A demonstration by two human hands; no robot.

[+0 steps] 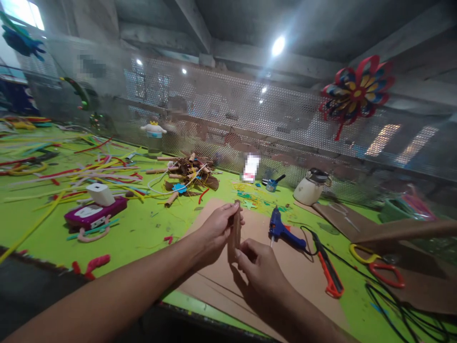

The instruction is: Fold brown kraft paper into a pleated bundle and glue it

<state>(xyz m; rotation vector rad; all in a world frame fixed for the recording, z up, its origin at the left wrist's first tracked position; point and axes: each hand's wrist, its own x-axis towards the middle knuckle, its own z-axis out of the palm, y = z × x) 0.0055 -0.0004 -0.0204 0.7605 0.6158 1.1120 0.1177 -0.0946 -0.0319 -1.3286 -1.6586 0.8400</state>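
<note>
Both my hands hold a narrow brown cardboard strip upright above a flat cardboard sheet. My left hand grips its upper half, fingers wrapped round it. My right hand pinches its lower end with thumb and fingers. A blue glue gun lies on the sheet just right of my hands.
On the green table: an orange utility knife, yellow-and-red scissors, black cable, a white pot, a pile of brown scraps, several coloured strips, and a magenta box with a white block. A perforated metal screen stands behind, a paper pinwheel on it.
</note>
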